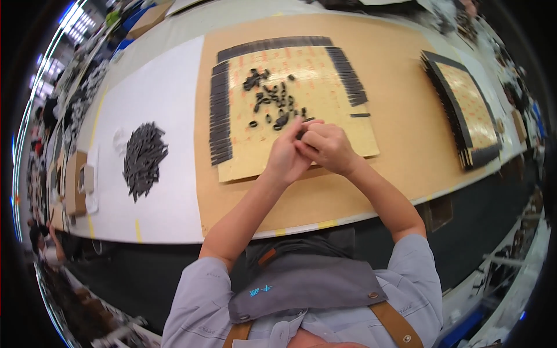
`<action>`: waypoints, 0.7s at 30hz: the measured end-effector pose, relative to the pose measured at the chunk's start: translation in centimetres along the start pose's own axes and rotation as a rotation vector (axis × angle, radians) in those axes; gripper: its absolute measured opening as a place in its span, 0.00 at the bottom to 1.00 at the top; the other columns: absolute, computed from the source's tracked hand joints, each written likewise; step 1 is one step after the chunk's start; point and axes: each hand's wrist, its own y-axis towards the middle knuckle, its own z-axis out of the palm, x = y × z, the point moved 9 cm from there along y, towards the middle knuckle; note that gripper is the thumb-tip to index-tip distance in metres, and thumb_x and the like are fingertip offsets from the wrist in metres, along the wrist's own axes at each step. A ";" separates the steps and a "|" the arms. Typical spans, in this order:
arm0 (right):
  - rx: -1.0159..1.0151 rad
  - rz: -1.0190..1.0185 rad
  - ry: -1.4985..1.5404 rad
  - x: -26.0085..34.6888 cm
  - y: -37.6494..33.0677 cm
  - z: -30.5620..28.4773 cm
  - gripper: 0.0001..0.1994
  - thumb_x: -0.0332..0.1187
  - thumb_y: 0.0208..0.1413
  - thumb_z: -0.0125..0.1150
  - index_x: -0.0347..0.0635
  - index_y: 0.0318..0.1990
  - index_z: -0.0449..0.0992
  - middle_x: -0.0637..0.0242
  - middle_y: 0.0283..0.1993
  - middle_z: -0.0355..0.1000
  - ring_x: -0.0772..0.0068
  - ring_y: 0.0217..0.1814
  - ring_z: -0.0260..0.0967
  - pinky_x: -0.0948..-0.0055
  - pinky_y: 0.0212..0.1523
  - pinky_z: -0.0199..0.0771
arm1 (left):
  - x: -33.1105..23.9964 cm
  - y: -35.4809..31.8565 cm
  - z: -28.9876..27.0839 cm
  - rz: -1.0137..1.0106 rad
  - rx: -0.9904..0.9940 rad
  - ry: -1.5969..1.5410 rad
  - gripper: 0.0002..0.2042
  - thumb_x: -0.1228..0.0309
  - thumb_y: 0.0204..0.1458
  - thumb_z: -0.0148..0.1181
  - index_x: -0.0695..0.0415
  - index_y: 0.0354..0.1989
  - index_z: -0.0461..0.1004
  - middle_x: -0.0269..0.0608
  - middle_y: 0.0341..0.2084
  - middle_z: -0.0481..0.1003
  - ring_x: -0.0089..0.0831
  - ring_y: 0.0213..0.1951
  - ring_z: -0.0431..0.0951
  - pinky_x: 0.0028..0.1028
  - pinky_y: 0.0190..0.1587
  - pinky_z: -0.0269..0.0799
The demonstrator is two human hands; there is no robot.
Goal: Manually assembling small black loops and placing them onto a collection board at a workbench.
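My left hand and my right hand meet over the near part of a yellowish board. Both are closed, with the fingertips pressed together around something small and dark, mostly hidden by the fingers. Just beyond them, small black rings or loops lie loose on the board in a scattered heap. Dark strips line the board's left edge, far edge and right edge in close rows. A single strip sits apart, lower on the right edge.
Left of the board, a pile of dark grey strips rests on the white table surface. To the right stands a stack of similar strip-edged boards on the tan sheet. A cardboard box is at the far left.
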 end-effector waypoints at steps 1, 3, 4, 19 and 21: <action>-0.014 -0.009 0.016 -0.1 -0.1 0.1 0.08 0.29 0.46 0.63 0.42 0.22 0.69 0.64 0.24 0.67 0.63 0.25 0.68 0.69 0.23 0.68 | 0.4 0.6 -0.8 0.007 -0.070 0.040 0.16 0.63 0.63 0.37 0.63 0.47 0.67 0.42 0.40 0.71 0.28 0.45 0.72 0.29 0.48 0.70; -0.057 0.098 0.096 -1.0 -0.6 0.2 0.05 0.26 0.46 0.63 0.40 0.26 0.71 0.60 0.26 0.68 0.61 0.26 0.68 0.68 0.26 0.70 | 1.2 1.8 -2.7 0.037 -0.015 0.071 0.12 0.69 0.61 0.41 0.63 0.43 0.69 0.40 0.38 0.72 0.27 0.41 0.74 0.28 0.45 0.72; -0.032 0.163 0.163 -1.6 -1.2 0.8 0.04 0.25 0.46 0.63 0.38 0.27 0.72 0.61 0.27 0.69 0.64 0.26 0.68 0.70 0.26 0.70 | 1.5 2.0 -3.5 0.052 -0.036 0.090 0.12 0.69 0.61 0.41 0.64 0.43 0.69 0.40 0.37 0.72 0.26 0.38 0.74 0.27 0.42 0.72; 0.170 1.068 -0.116 -17.6 -11.5 -8.5 0.12 0.31 0.48 0.63 0.35 0.39 0.75 0.67 0.30 0.70 0.79 0.32 0.65 0.76 0.36 0.67 | 0.2 0.5 -3.3 0.029 -0.053 0.147 0.14 0.61 0.63 0.40 0.60 0.42 0.65 0.26 0.17 0.53 0.15 0.14 0.49 0.18 0.15 0.46; 0.143 1.057 -0.036 -18.0 -11.4 -7.5 0.10 0.29 0.48 0.61 0.34 0.37 0.75 0.67 0.28 0.70 0.78 0.30 0.64 0.76 0.34 0.66 | 0.2 0.3 -3.6 0.052 -0.048 0.083 0.15 0.60 0.64 0.39 0.60 0.41 0.66 0.26 0.17 0.53 0.15 0.14 0.49 0.17 0.15 0.46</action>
